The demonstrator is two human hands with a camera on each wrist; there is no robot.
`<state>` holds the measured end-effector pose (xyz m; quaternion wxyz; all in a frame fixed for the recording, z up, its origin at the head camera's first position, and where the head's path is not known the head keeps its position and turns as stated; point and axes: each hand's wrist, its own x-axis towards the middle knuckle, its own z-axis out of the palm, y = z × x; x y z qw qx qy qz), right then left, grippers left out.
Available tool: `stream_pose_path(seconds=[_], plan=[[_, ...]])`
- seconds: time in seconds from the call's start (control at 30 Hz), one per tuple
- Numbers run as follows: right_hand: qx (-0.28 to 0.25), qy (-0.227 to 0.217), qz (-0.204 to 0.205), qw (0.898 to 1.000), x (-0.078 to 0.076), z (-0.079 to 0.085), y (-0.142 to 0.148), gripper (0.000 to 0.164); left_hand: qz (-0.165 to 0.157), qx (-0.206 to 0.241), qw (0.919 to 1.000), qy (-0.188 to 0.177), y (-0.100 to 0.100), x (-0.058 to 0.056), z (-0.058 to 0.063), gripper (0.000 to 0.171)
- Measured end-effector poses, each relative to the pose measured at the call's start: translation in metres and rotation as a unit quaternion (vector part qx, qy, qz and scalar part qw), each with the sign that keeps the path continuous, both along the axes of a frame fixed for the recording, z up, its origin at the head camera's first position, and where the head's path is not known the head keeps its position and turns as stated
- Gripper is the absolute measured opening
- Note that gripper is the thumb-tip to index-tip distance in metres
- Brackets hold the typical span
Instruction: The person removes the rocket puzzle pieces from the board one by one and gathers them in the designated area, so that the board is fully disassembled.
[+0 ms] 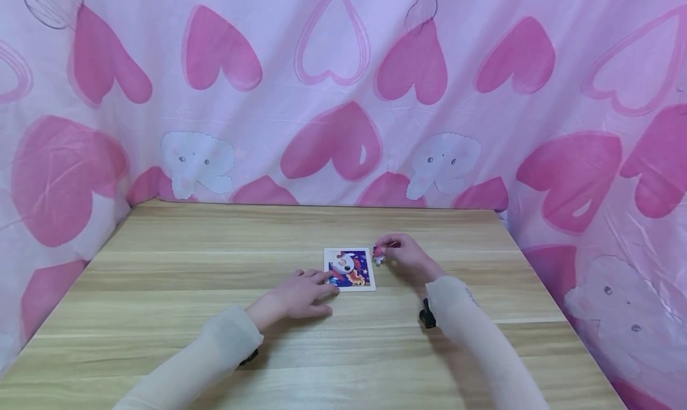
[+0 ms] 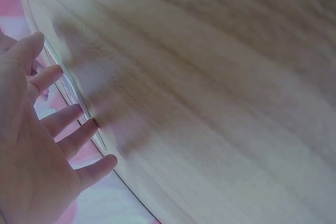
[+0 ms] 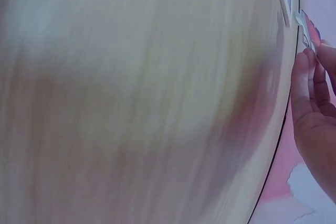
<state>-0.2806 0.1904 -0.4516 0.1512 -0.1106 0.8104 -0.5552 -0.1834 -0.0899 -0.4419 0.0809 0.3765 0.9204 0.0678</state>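
A small square jigsaw puzzle (image 1: 358, 278) with a white frame and a dark blue cartoon picture lies flat on the table. Its upper left part looks pale, too small to make out fully. My left hand (image 1: 303, 294) is spread, fingertips touching the puzzle's left edge; in the left wrist view the fingers (image 2: 68, 142) are straight and apart. Just right of the frame, my right hand (image 1: 408, 255) pinches a puzzle piece (image 1: 378, 253) coloured red, blue and white. The right wrist view shows the puzzle piece (image 3: 311, 29) between thumb and fingers, raised off the table.
The wood-grain table (image 1: 177, 267) extends around the puzzle on all sides. A pink and white curtain (image 1: 333, 118) with hearts and elephants hangs behind and beside it. Black wrist mounts (image 1: 427, 314) sit under the sleeves.
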Motion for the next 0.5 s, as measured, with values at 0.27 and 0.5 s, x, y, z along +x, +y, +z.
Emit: stream_pose_path(seconds=[0.27, 0.5], plan=[[0.002, 0.020, 0.020, 1.000, -0.005, -0.004, 0.015, 0.017, -0.005, 0.008, 0.9999, 0.002, -0.001, 0.000, 0.001, 0.048], [0.014, 0.016, 0.022, 1.000, -0.006, -0.004, 0.017, 0.017, -0.002, 0.002, 1.0000, 0.001, 0.000, 0.002, 0.003, 0.048]])
